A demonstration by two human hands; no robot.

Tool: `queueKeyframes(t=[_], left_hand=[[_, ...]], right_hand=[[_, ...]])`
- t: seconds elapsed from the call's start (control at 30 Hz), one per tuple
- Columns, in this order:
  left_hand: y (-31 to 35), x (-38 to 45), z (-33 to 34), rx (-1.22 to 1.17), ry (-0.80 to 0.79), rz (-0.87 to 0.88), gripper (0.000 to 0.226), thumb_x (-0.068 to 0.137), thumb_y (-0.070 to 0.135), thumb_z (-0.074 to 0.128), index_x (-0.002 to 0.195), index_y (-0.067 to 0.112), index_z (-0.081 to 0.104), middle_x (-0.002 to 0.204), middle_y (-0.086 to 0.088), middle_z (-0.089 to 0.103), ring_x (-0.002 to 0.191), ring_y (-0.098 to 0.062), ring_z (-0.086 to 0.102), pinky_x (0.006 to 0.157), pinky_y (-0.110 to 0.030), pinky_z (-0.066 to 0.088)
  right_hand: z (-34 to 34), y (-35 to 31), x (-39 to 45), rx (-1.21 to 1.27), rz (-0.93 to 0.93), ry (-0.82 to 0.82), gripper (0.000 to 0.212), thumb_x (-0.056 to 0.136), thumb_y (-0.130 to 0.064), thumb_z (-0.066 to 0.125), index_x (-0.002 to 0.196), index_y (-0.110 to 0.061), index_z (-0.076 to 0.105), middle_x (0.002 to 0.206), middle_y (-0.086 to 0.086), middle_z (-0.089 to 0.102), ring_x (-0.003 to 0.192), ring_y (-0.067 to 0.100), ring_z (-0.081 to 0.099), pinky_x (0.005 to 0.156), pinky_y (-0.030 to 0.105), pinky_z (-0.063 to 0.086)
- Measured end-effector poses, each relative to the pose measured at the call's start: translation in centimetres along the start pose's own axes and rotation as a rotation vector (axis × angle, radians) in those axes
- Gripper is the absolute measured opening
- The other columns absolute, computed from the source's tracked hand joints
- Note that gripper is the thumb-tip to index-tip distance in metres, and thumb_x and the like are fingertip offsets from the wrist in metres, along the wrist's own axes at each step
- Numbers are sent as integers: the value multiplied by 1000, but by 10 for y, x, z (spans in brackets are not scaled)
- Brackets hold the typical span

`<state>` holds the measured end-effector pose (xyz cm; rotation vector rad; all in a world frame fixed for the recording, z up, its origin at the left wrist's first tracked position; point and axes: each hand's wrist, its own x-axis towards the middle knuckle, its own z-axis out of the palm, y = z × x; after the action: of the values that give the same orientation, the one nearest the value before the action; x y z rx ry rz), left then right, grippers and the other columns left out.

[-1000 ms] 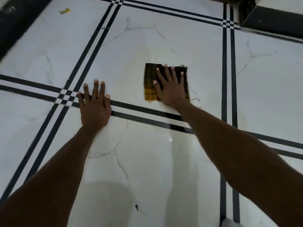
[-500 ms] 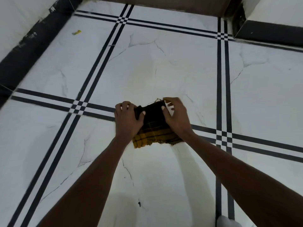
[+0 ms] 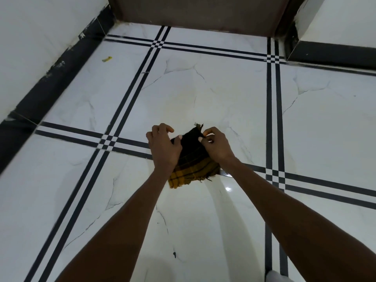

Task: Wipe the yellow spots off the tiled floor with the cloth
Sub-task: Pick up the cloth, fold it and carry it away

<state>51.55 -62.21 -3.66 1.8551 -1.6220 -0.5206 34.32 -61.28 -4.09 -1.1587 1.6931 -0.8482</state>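
A dark cloth (image 3: 192, 157) with a yellow checked lower edge hangs above the white tiled floor (image 3: 213, 94), held between both hands. My left hand (image 3: 163, 149) grips its left side with thumb and fingers. My right hand (image 3: 216, 146) pinches its upper right corner. A faint yellowish smear shows on the big tile beyond the cloth. A small yellow spot (image 3: 107, 59) lies far left on the floor near the wall.
Black double stripes (image 3: 130, 92) cross the floor in a grid. A black skirting (image 3: 57, 72) runs along the left wall, a brown door (image 3: 203, 13) closes the far end, and a black-based wall corner (image 3: 325, 51) juts in at the right.
A second ago my right hand pressed the cloth flat on the tile while my left hand rested on the floor. Both hands have since lifted the cloth and hold it up between them.
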Motion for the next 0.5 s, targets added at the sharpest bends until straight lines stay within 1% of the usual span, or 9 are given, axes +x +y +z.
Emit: queueKeyframes(t=[0.03,0.07,0.13,0.17,0.23,0.3,0.37,0.43,0.5], left_hand=[[13,0,-3,-56,3,-6,28,94,31,73,111,12,63,112,-7,64,109,-24,53,84,-22,45],[28,0,-6,-144,-31,-57,28,97,34,70,111,11,63,109,-5,66,105,-21,57,78,-13,42],[62,0,-16,-329,-132,-213,34,102,41,60,116,11,63,110,-2,68,103,-18,64,73,-9,42],[75,1,-21,-411,-171,-288,37,104,45,56,118,11,64,112,-2,69,104,-17,65,75,-11,46],[102,4,-41,-576,-217,-430,42,104,49,52,119,12,66,114,-4,72,106,-19,69,85,-25,57],[124,8,-65,-717,-224,-504,38,102,44,61,113,8,69,110,-7,75,107,-23,73,88,-36,62],[151,12,-94,-786,-227,-523,28,101,30,67,110,4,71,109,-10,76,108,-25,74,86,-37,64],[186,13,-128,-862,-249,-542,22,101,24,66,109,4,72,111,-11,77,108,-24,75,86,-35,64],[221,14,-164,-943,-267,-548,21,102,25,66,108,7,73,113,-11,77,107,-23,76,88,-34,63]], right_hand=[[-3,-10,-1,87,-11,0,19,97,-23,72,111,-13,65,103,4,73,95,20,71,80,34,60],[-5,-19,-3,149,-23,-2,16,95,-21,75,108,-14,69,101,2,74,94,16,72,81,31,61],[-13,-46,-10,242,-42,-27,12,93,-18,78,104,-16,73,98,-1,76,87,10,73,73,24,60],[-19,-60,-15,268,-50,-54,13,93,-17,78,105,-16,75,99,0,77,83,10,74,70,23,60],[-34,-93,-25,285,-69,-119,15,95,-14,76,109,-13,78,101,5,80,82,15,78,70,26,61],[-52,-124,-36,235,-85,-153,15,98,-14,72,110,-13,80,102,6,81,90,24,79,81,38,65],[-73,-155,-49,194,-77,-144,13,97,-17,73,108,-16,81,102,4,80,97,24,78,92,46,63],[-95,-188,-66,248,-59,-129,12,95,-14,75,106,-14,81,103,6,79,95,27,77,93,50,63],[-118,-228,-84,387,14,-105,17,92,-12,79,108,-8,76,106,12,77,91,32,77,90,54,63]])
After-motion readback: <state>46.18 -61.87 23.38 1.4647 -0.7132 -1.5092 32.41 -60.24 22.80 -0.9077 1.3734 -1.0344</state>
